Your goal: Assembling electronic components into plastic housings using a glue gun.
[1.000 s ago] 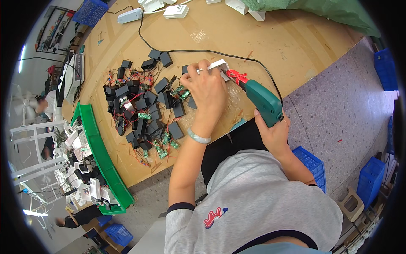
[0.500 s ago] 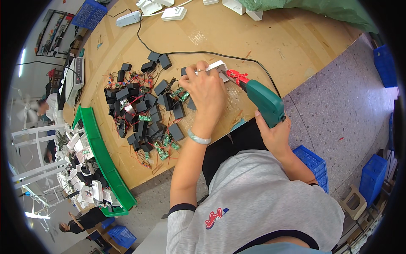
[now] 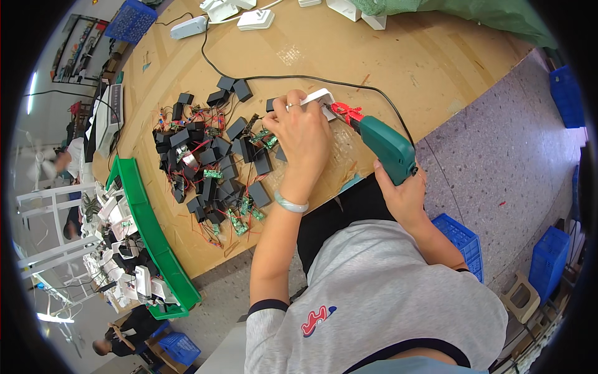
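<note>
green plastic tool (image 3: 386,148) shifted slightly leftward, right fingers (image 3: 384,179) wrapped around it, left fingers (image 3: 295,98) pinching smooth white casing (image 3: 322,95)

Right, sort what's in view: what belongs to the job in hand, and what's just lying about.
Belongs to the job:
white casing, held in the left hand
green power tool, in the right hand
probably the black blocks and circuit boards

Apparently just lying about:
green cloth
blue crates

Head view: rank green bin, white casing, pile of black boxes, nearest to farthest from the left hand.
1. White casing, touching the left hand.
2. Pile of black boxes, on the left.
3. Green bin, farther left, past the pile.
</note>
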Action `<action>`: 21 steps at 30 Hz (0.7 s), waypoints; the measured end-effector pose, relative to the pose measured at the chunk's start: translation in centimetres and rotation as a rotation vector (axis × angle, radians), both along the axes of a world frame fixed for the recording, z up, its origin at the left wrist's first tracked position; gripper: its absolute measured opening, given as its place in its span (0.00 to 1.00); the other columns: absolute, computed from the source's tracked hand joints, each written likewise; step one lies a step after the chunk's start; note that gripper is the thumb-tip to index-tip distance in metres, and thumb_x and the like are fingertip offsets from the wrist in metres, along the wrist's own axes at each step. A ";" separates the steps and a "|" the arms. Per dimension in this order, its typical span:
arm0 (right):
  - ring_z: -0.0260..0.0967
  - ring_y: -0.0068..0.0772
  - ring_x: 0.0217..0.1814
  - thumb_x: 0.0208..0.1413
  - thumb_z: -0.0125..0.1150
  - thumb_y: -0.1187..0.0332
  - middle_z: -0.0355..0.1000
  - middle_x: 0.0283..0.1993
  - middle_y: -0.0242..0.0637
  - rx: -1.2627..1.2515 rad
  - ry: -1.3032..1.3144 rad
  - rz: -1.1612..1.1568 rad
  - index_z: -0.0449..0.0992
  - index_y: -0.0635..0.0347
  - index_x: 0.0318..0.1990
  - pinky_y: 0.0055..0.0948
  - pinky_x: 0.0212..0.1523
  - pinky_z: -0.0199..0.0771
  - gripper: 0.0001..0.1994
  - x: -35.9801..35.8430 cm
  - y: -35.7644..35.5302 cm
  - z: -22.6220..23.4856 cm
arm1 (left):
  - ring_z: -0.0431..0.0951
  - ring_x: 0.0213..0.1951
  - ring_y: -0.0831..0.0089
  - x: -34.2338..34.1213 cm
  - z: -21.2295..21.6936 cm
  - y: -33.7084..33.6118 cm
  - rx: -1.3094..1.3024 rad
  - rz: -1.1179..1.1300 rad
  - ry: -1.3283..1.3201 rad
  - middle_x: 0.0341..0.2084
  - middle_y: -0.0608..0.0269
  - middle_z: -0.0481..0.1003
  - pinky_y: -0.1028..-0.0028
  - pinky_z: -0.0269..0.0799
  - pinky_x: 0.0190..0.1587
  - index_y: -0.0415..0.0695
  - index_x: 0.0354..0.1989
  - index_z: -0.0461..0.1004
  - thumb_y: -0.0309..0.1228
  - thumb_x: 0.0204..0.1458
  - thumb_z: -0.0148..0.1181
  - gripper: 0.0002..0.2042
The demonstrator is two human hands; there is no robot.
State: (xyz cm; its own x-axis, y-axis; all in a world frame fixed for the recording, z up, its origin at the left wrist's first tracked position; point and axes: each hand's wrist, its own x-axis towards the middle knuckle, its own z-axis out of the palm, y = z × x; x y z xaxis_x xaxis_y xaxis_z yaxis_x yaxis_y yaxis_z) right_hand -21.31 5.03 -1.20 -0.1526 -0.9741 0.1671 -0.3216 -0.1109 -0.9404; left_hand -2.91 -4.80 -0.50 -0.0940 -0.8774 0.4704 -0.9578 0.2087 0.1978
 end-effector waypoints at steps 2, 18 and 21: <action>0.76 0.26 0.40 0.59 0.68 0.73 0.81 0.39 0.38 0.053 0.018 0.000 0.78 0.66 0.47 0.28 0.46 0.75 0.11 -0.1 0.0 0.0 | 0.68 0.52 0.57 0.0 0.0 0.0 0.007 0.004 -0.003 0.46 0.60 0.73 0.54 0.56 0.53 0.41 0.32 0.83 0.28 0.47 0.67 0.06; 0.73 0.21 0.31 0.58 0.69 0.72 0.78 0.31 0.32 0.033 -0.046 -0.047 0.81 0.66 0.43 0.26 0.34 0.73 0.08 -0.6 1.0 1.1 | 0.68 0.52 0.56 -0.2 -0.1 -0.2 0.009 0.025 -0.031 0.45 0.59 0.73 0.52 0.56 0.53 0.40 0.31 0.82 0.28 0.46 0.66 0.06; 0.70 0.17 0.26 0.59 0.69 0.72 0.76 0.28 0.29 0.045 -0.032 -0.074 0.82 0.66 0.41 0.23 0.28 0.69 0.07 -1.1 1.3 1.0 | 0.68 0.52 0.56 -0.2 -0.1 -0.2 0.009 0.024 -0.028 0.45 0.58 0.73 0.52 0.56 0.53 0.40 0.31 0.82 0.28 0.46 0.66 0.06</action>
